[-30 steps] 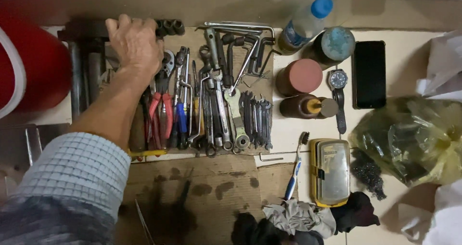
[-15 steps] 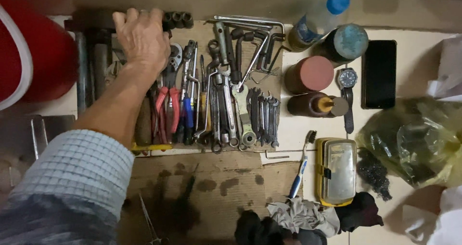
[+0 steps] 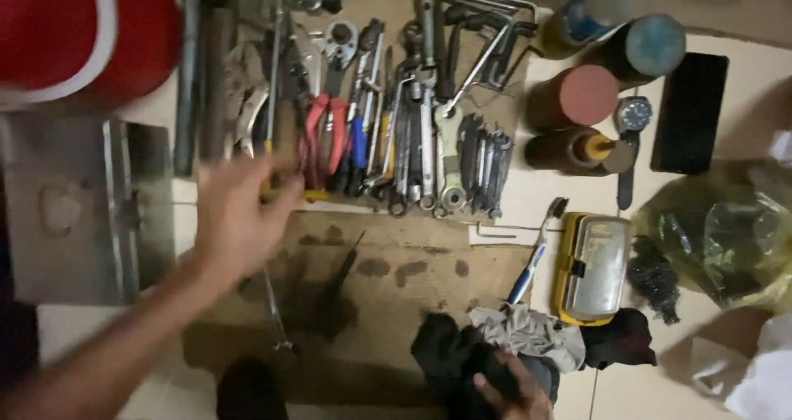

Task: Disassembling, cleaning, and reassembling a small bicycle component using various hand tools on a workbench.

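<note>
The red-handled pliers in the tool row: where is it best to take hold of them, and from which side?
Probably by the red handles, on the end nearest the person. The red-handled pliers lie flat with the metal head pointing away and packed among other tools, while the handle ends sit at the row's open edge, close to the left hand.

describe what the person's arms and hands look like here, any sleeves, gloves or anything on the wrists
Both hands are bare, with no gloves. The left hand is motion-blurred, and its forearm shows no sleeve in the head view. No watch or band shows on that wrist, though blur makes it hard to be sure. Only part of the right hand shows at the bottom edge; its wrist and arm are out of frame.
</note>
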